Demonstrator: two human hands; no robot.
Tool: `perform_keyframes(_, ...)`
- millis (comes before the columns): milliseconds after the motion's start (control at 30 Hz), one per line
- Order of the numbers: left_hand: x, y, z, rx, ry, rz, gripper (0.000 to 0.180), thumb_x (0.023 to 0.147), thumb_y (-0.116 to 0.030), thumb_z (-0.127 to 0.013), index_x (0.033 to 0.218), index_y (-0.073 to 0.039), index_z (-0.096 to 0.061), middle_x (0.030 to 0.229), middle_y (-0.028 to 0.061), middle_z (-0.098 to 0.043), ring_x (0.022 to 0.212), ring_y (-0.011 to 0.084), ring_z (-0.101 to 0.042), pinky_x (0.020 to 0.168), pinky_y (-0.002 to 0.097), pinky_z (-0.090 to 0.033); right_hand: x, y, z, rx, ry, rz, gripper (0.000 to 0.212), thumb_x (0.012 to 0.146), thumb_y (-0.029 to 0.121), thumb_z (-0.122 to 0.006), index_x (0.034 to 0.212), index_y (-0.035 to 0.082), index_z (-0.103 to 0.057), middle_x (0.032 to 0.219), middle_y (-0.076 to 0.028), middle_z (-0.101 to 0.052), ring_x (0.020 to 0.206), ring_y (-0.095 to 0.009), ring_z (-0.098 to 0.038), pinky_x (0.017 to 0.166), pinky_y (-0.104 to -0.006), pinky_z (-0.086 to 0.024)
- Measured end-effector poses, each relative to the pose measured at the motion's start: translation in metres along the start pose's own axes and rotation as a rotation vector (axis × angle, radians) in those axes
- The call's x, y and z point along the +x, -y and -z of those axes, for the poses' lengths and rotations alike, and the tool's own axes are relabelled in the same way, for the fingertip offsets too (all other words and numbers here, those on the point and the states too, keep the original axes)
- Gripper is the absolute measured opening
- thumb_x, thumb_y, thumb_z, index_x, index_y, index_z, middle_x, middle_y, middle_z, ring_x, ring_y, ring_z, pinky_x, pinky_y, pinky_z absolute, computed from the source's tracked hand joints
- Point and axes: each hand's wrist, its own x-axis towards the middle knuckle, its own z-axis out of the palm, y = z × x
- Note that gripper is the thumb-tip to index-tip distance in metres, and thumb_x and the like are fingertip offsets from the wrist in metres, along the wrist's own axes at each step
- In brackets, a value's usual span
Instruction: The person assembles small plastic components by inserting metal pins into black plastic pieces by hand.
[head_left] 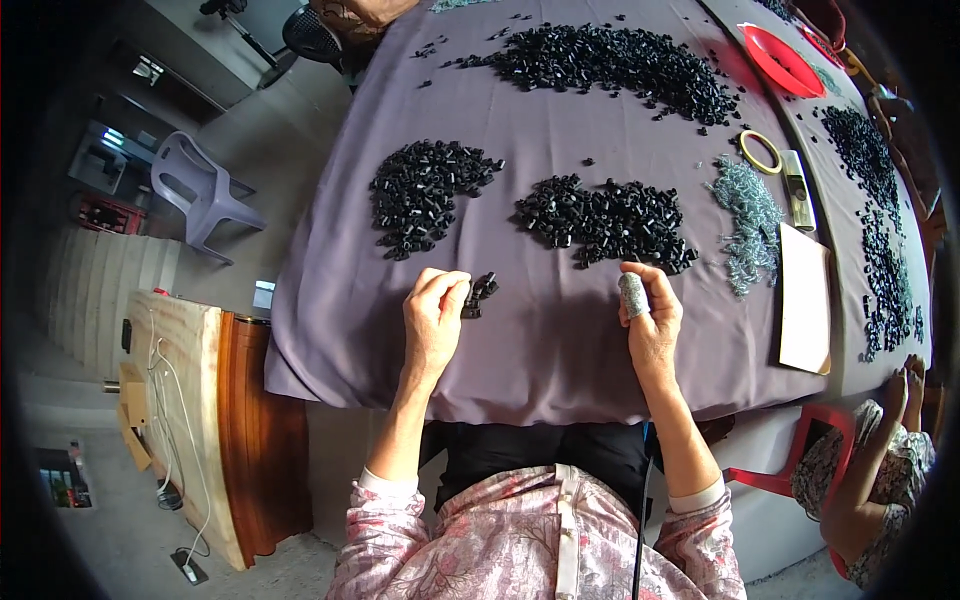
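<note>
My left hand (432, 318) is closed in a pinch over the near part of the purple cloth; what its fingertips hold, if anything, is too small to make out. Right beside them lie a few small black cylindrical pieces (485, 290). My right hand (654, 325) has its thumb and fingers drawn together at the near edge of a pile of black pieces (610, 220); any piece between them is hidden. A grey wrap (632, 296) covers the right thumb. Farther left sits another pile of black pieces (425, 195).
A larger black heap (610, 65) spreads across the far table. At right are small clear pieces (748, 225), a yellow tape roll (760, 152), a white board (804, 300) and a red basin (782, 62). Another person's hands (910, 385) show at the right edge.
</note>
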Motion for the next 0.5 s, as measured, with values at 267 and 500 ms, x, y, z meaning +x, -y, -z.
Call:
perform_keyframes(267, 0.004, -0.014, -0.015, 0.231, 0.058, -0.246, 0.017, 0.073, -0.004, -0.065, 0.089, -0.002, -0.06, 0.089, 0.0074, -0.051, 0.077, 0.021, -0.052, 0.066, 0.0318, -0.043, -0.005, -0.001, 0.005, -0.035, 0.057, 0.015, 0.012, 0.086, 0.005, -0.054, 0.096, 0.003, -0.059, 0.071, 0.005, -0.051, 0.059, -0.002, -0.043, 0.053, -0.0166, -0.036)
perform_keyframes(500, 0.004, -0.008, -0.016, 0.345, 0.075, -0.259, 0.015, 0.07, -0.008, -0.066, 0.084, -0.007, -0.059, 0.087, 0.005, -0.052, 0.083, 0.0251, -0.05, 0.075, 0.0375, -0.039, -0.01, -0.003, 0.009, -0.117, 0.07, 0.056, 0.013, 0.085, 0.002, -0.053, 0.097, 0.002, -0.058, 0.072, 0.005, -0.051, 0.062, -0.002, -0.043, 0.056, -0.0164, -0.036)
